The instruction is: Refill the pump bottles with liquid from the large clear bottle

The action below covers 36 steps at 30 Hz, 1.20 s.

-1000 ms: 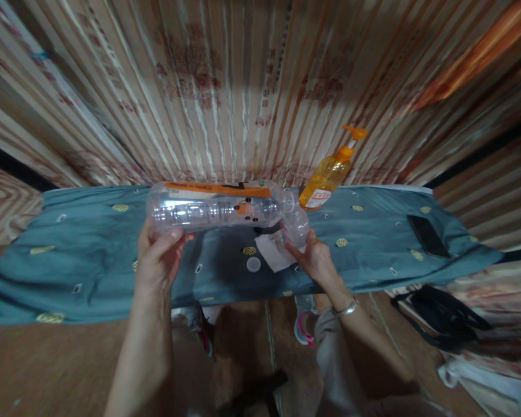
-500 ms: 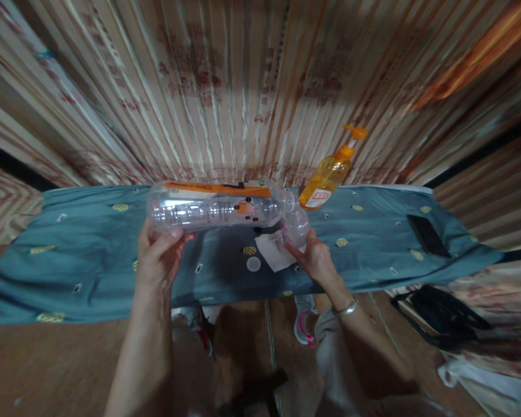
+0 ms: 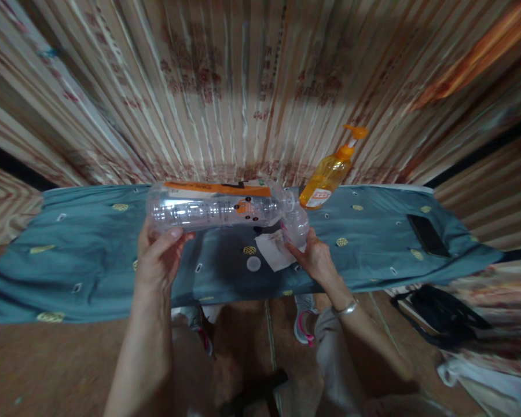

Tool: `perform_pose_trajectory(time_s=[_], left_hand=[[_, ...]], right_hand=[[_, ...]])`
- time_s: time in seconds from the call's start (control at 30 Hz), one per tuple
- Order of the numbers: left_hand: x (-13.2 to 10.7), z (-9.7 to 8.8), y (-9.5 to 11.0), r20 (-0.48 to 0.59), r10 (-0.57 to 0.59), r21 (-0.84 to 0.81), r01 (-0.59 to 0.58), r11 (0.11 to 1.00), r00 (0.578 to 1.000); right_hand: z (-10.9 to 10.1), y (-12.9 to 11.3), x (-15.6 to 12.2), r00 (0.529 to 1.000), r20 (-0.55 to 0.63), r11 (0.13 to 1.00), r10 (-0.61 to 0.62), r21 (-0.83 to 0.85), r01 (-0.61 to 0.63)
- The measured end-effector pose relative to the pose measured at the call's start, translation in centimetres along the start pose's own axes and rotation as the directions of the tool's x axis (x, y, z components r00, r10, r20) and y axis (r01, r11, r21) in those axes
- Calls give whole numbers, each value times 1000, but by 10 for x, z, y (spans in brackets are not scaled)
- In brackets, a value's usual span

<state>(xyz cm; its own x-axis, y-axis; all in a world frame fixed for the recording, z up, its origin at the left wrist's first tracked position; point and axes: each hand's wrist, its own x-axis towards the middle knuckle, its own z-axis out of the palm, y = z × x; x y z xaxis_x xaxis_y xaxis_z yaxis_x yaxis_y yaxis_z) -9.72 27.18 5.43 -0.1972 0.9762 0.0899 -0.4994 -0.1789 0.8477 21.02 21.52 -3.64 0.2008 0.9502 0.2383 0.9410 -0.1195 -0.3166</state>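
A large clear plastic bottle (image 3: 217, 209) with an orange label lies on its side in the air above the blue cloth-covered table (image 3: 69, 255). My left hand (image 3: 158, 260) grips its base end from below. My right hand (image 3: 313, 255) holds a small clear cup (image 3: 296, 226) right at the bottle's mouth. Below the cup a white paper (image 3: 274, 250) and a round white cap (image 3: 253, 264) lie on the cloth.
An orange pump bottle (image 3: 327, 174) stands at the back of the table against the striped curtain. A dark phone (image 3: 428, 236) lies at the table's right end. A black bag (image 3: 443, 315) sits on the floor at right. My shoes (image 3: 304, 327) show under the table edge.
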Motion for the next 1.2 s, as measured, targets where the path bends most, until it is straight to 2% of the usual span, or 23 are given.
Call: perform_pose_trajectory(time_s=[0.27,0.47,0.83,1.2], left_hand=[[1,-1,-1,-8,-14,-30,14,999,1000],[1,-5,-2,29,-3,-21,3,1000,1000],[0,0,1,-12,-9,18,10,1000,1000],[2,-1,-1,-14,-24,-13,24,1000,1000]], right_hand=[[2,1,0,1000,-6,1000,5,-21,-6],[4,3,0,1000,-19,999,-7,-34,6],[2,1,0,1000,-8,1000,2,9,-2],[-2,-2,1,1000,9,1000,4,-5,-4]])
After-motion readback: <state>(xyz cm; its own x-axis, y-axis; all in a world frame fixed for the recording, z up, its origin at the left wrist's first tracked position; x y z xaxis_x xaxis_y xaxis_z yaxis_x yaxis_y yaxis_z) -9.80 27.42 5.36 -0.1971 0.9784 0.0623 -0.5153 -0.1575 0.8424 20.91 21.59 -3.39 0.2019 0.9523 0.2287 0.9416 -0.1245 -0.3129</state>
